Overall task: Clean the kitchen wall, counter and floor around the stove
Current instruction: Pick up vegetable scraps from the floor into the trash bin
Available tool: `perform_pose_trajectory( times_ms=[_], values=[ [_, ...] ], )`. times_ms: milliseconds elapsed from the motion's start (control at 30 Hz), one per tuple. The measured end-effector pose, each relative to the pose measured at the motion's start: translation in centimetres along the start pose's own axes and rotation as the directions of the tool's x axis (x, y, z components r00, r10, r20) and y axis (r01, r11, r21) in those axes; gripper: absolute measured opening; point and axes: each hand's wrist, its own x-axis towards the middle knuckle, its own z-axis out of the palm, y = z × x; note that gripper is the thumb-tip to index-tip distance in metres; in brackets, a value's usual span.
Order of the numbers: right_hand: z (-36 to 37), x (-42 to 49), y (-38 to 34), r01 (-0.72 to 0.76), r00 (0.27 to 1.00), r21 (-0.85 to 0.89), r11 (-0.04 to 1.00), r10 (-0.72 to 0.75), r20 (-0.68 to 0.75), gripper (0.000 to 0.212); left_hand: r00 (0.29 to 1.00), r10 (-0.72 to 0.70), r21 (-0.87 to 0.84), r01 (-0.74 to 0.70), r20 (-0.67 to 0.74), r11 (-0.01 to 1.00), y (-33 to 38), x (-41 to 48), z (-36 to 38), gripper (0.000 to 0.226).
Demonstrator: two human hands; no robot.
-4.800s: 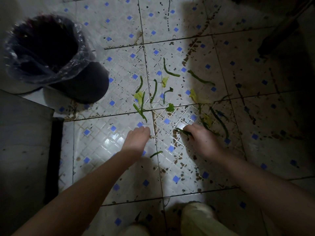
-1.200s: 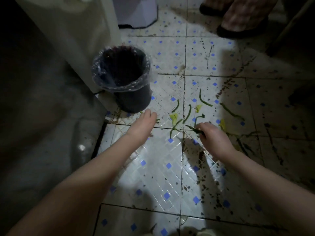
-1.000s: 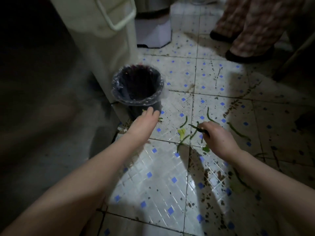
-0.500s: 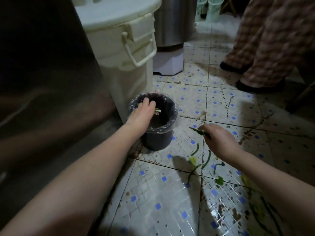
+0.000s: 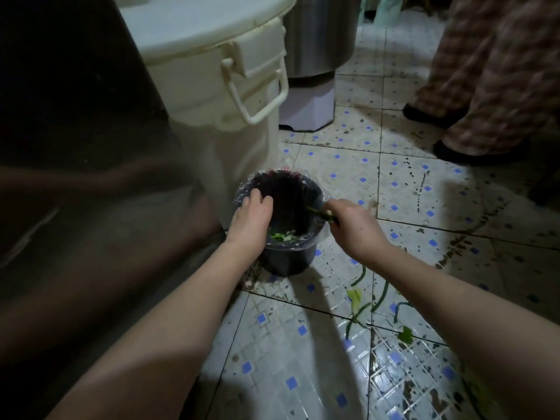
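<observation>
A small dark bin (image 5: 288, 262) with a clear plastic liner stands on the stained white and blue tiled floor (image 5: 303, 344). My left hand (image 5: 251, 219) hovers palm down over the bin's left rim, fingers apart, with nothing in it. Green and pale vegetable scraps (image 5: 280, 236) lie inside the bin just below it. My right hand (image 5: 351, 228) is at the bin's right rim, pinching green bean scraps (image 5: 321, 214) that point over the opening. More green bean pieces and leaves (image 5: 380, 297) lie scattered on the tiles at lower right.
A large cream plastic container (image 5: 227, 86) with a handle stands right behind the bin. Beyond it is a steel drum on a pale base (image 5: 315, 56). Another person's legs in checked trousers and dark slippers (image 5: 485, 95) stand at upper right. A dark cabinet (image 5: 60, 147) fills the left.
Both hands rose from the floor scraps to the bin. The left hand let its scraps fall inside. The right hand carried its green beans to the bin's rim.
</observation>
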Motion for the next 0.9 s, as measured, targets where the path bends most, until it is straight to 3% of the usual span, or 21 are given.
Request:
perform_pose_trajectory(
  times_ms=[167,433,600,767,900],
  values=[
    [0.8,2.9,-1.8,0.032,0.998,-0.025,0.999,-0.030,0.060,0.034,0.997,-0.047,-0.006,0.047,0.064,0.999,-0.8,-1.2,0.8,0.047],
    [2.8,6.3,-3.5,0.040,0.995,-0.054,0.998,-0.035,0.092,0.042,0.996,-0.080,-0.037,0.081,0.033,0.996,-1.0,-2.0,1.5,0.030],
    [2.9,5.4,-3.3,0.059,0.996,-0.067,0.996,-0.054,0.073,0.046,0.999,-0.030,-0.003,0.030,0.031,1.000,-1.3,-2.8,1.4,0.033],
    [1.6,2.8,-2.0,0.064,0.997,-0.077,0.995,-0.060,0.051,0.040,0.999,0.036,-0.004,-0.036,0.037,0.999,-0.3,-3.3,1.1,0.035],
    [0.4,0.6,-0.4,0.038,0.999,-0.130,0.991,-0.037,0.012,0.021,0.998,0.062,-0.059,-0.060,0.031,0.996,1.5,-3.7,0.9,0.038]
  ],
)
